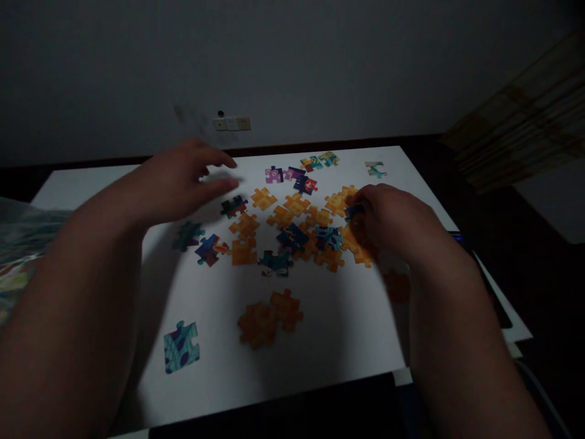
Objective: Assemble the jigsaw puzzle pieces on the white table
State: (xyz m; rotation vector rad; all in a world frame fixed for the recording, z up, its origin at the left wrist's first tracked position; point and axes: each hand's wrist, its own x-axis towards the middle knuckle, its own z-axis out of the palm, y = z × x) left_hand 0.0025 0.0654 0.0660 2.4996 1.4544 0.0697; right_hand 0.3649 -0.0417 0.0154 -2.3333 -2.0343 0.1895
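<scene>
My left hand [189, 177] hovers above the left side of the white table, thumb and fingers apart, with nothing between them. Below its fingertips lies a dark puzzle piece [234, 207]. On the right, my right hand [393, 216] bends down over the heap, its fingers closed at a dark blue puzzle piece [353, 212]; the thumb is mostly hidden. Orange puzzle pieces [295, 204] are spread between the hands, some overlapping. Among them sit a dark blue piece [292, 236] and a teal patterned piece [329, 238].
Purple pieces [274, 175] and teal-yellow ones [329, 159] lie toward the back. A turquoise piece [181, 346] is at the front left, near orange pieces [260, 323]. A clear plastic bag [22, 244] rests at the left edge. Behind the table [338, 341] stands a wall with sockets [232, 124].
</scene>
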